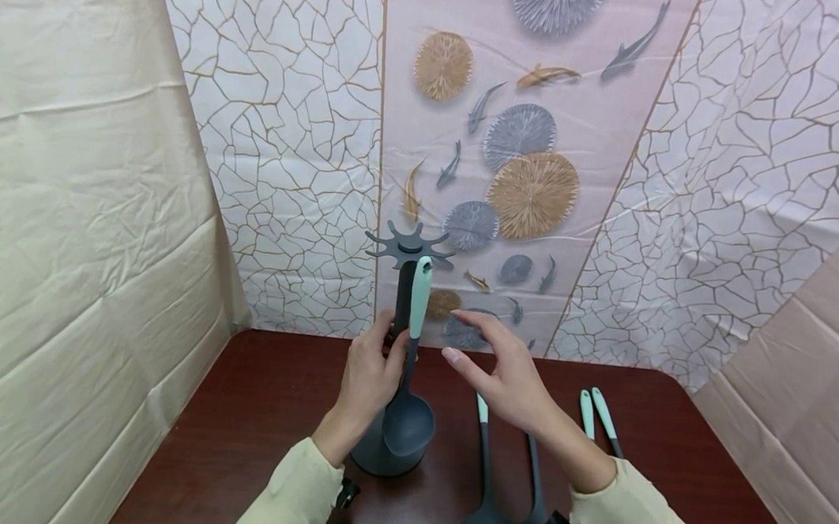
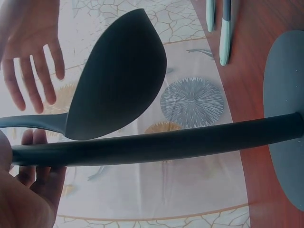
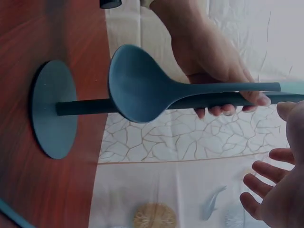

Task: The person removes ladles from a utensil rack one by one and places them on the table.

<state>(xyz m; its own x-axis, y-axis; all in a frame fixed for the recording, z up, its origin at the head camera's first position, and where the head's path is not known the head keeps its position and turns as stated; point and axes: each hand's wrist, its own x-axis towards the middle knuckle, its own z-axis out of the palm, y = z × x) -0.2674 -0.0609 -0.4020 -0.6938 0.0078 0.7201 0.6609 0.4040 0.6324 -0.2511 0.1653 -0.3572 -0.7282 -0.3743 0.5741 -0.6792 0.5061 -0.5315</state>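
Note:
A dark grey utensil stand [image 1: 405,294] with a round base [image 3: 53,109] and a ring of hooks [image 1: 410,247] on top stands upright on the table. My left hand [image 1: 369,363] grips its pole, fingers curled behind it. The left thumb lies over the neck of a dark ladle [image 3: 137,85] with a mint handle, keeping it against the pole. The ladle is bowl down, handle end near the hooks; whether it hangs on one cannot be told. My right hand [image 1: 511,376], fingers spread, is to the right of the mint handle [image 1: 421,293] and holds nothing.
On the dark red table [image 1: 271,428], more dark utensils with mint handles lie at the front right, among them one with a broad head [image 1: 488,519]. Two mint handles [image 1: 587,413] show right of my right forearm. Patterned cloth [image 1: 294,181] hangs behind the table.

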